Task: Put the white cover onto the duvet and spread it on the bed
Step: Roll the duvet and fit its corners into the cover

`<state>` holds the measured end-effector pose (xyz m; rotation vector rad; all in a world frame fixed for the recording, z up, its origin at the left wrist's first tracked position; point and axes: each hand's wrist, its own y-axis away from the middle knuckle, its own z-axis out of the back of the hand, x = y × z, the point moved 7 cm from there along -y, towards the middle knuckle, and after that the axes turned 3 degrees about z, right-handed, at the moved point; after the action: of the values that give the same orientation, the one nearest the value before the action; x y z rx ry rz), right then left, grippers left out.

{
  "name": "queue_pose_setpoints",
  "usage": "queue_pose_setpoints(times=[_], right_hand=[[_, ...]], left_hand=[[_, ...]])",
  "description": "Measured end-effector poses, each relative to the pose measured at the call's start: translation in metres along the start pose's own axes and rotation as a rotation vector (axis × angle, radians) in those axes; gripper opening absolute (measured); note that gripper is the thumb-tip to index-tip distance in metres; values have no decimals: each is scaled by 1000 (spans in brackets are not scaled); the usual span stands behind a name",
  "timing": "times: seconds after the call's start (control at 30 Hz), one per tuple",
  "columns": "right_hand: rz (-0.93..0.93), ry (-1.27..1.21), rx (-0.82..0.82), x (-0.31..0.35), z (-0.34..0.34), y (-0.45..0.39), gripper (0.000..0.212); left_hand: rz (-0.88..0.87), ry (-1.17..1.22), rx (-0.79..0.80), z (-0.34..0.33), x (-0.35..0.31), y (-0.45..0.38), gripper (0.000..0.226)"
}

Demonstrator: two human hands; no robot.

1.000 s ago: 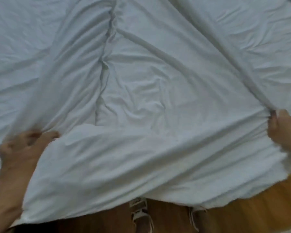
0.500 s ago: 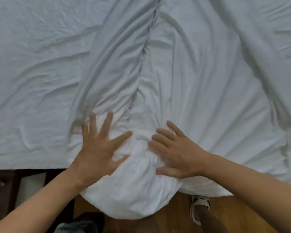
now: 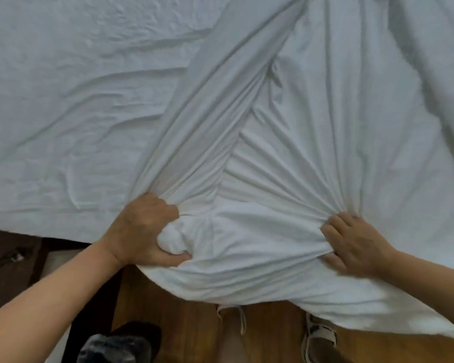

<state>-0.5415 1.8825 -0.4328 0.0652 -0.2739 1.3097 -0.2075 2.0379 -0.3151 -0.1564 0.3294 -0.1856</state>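
Observation:
The white cover lies in long folds across the bed, running from the top middle down to the near edge. Its near end bulges over the bed's edge as a thick white bundle; whether the duvet is inside I cannot tell. My left hand grips a bunched lump of this fabric at the bundle's left end, fingers and thumb curled round it. My right hand pinches gathered pleats at the bundle's right end. Tight creases fan out between the two hands.
A wrinkled white sheet covers the bed on the left. Below the bed's edge is wooden floor. My feet in sandals stand under the bundle. A dark object lies on the floor at lower left, beside dark furniture.
A second ago my hands held the cover far apart; then they lay flat on the bundle. Now both have closed on the fabric, and the right has moved rightward.

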Motion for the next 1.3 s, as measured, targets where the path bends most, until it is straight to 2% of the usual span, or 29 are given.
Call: queue_pose_setpoints(times=[0.03, 0.1, 0.2, 0.27, 0.3, 0.33, 0.4, 0.47, 0.5, 0.57, 0.63, 0.7, 0.8, 0.87, 0.93, 1.03, 1.1, 1.13, 1.2, 1.23, 1.27, 1.3], right_hand=[[-4, 7, -20, -1, -1, -1, 61], [-23, 22, -36, 2, -2, -2, 51], [-28, 15, 19, 7, -1, -8, 41], [-29, 37, 72, 8, -1, -10, 39], [-34, 44, 105, 9, 0, -11, 39], [-38, 42, 137, 10, 1, -12, 40], [-49, 43, 177, 12, 4, -17, 44], [-70, 23, 234, 10, 5, -21, 49], [-101, 11, 255, 11, 6, -23, 50], [-246, -36, 266, 11, 16, -37, 55], [-339, -33, 213, 20, 33, -68, 64], [-229, -89, 137, 49, 39, -105, 58], [132, -131, 288, 102, 1, -124, 63], [127, -127, 327, 107, -25, -110, 63], [55, -118, 274, 100, -35, -96, 64], [38, -74, 234, 94, -38, -90, 77], [22, -65, 254, 94, -36, -92, 85], [11, -71, 259, 96, -33, -93, 87], [7, -94, 262, 108, -28, -97, 89], [13, -97, 265, 116, -25, -100, 92], [24, -84, 272, 123, -23, -101, 94], [41, -58, 281, 128, -24, -101, 95]], left_hand=[[87, 43, -74, 1, 13, 16, 69], [274, 157, -104, -6, 29, 39, 66], [706, 435, -20, -10, 52, 32, 54], [1005, 474, 128, -10, 65, 4, 69], [1077, 340, 272, -8, 67, -16, 79], [1094, 97, 429, -4, 69, -38, 87], [1039, -508, 636, 4, 70, -86, 103], [943, -799, 658, -2, 57, -128, 115], [909, -811, 608, -13, 51, -141, 122], [902, -715, 550, -40, 50, -147, 139], [873, -621, 467, -56, 58, -145, 136], [821, -472, 369, -56, 65, -141, 117], [775, -173, 152, -37, 82, -132, 83], [824, 26, -46, -17, 110, -118, 66], [898, 338, -171, -7, 143, -100, 48], [1019, 682, -224, -9, 189, -81, 31], [1067, 763, -234, -8, 199, -82, 33], [1020, 635, -208, -6, 194, -85, 38], [765, 65, -128, 8, 152, -100, 60], [517, -242, -176, 17, 109, -109, 64], [188, -412, -217, 18, 55, -115, 59], [-171, -419, -151, 8, -1, -109, 52]])
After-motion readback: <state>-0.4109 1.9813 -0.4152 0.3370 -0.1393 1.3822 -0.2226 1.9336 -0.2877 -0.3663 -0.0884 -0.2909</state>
